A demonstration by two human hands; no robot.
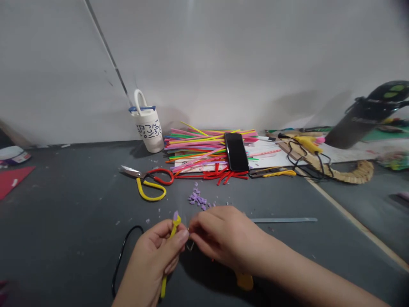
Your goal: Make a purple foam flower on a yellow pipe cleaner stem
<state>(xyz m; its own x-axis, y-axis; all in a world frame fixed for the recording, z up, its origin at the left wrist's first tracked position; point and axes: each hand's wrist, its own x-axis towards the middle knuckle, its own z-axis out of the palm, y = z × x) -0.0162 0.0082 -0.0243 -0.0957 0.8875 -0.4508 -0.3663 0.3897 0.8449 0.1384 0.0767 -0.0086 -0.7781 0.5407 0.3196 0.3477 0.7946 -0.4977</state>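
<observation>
My left hand is closed around a yellow pipe cleaner, which stands tilted with a small purple piece at its curled top. Close beside it, my right hand is pinched, fingertips near the left thumb. A thin bent, wire-like bit shows below those fingertips; I cannot make out what the right fingers hold. Just beyond the hands lies a loose heap of small purple pieces. Under my right wrist part of a yellow-orange object shows, mostly hidden.
Scissors lie open left of the purple heap. Behind are a bundle of coloured pipe cleaners, a phone, a white tumbler and a yellow glue gun. A translucent stick lies right; a black cord curves left.
</observation>
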